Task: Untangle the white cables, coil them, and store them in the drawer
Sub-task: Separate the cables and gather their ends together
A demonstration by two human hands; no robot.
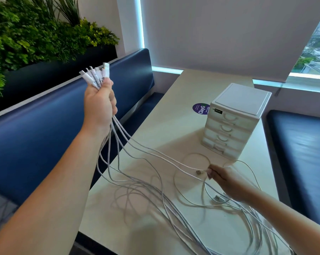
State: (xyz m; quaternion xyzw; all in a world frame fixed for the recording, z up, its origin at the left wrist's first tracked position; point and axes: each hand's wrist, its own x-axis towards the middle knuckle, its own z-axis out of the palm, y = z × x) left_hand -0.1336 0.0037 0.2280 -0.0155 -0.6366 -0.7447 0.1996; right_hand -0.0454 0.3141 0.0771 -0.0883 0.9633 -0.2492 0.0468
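Observation:
My left hand is raised over the table's left edge and grips a bundle of several white cables just below their plugs, which fan out above my fist. The white cables trail down from it and spread in loose tangled loops across the cream table. My right hand is low over the table and pinches one cable close to a USB plug. Another plug lies under my right wrist. A small white drawer unit with several shut drawers stands behind my right hand.
A blue bench seat runs along the table's left side, with green plants behind it. A dark cushion sits to the right. A purple round sticker is on the table beside the drawer unit.

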